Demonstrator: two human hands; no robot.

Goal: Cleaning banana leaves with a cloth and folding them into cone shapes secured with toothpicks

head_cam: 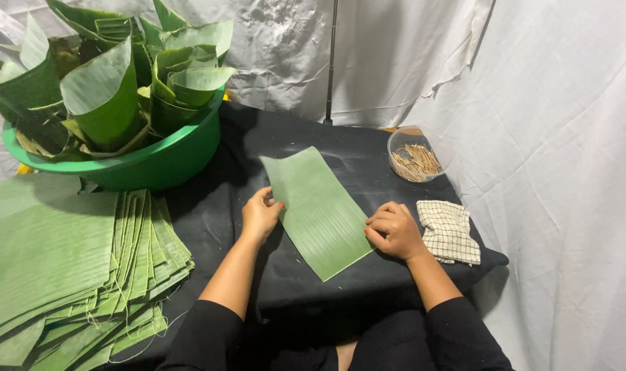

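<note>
Head view: left hand [260, 214] and right hand [393, 230] pinch a green leaf strip [317, 209]

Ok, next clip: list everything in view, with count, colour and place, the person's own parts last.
leaf strip: one, green, flat on the black cloth at centre
leaf stack: many sheets, green, left
basin: one, green, upper left, filled with rolled leaves
clear tub: one, holding tan sticks, upper right
checked cloth: one, white and dark, folded, right
black cloth: one, covering the table
white sheets: backdrop behind and right
left hand: fingers on the strip's left edge
right hand: fingers on the strip's right edge
</note>
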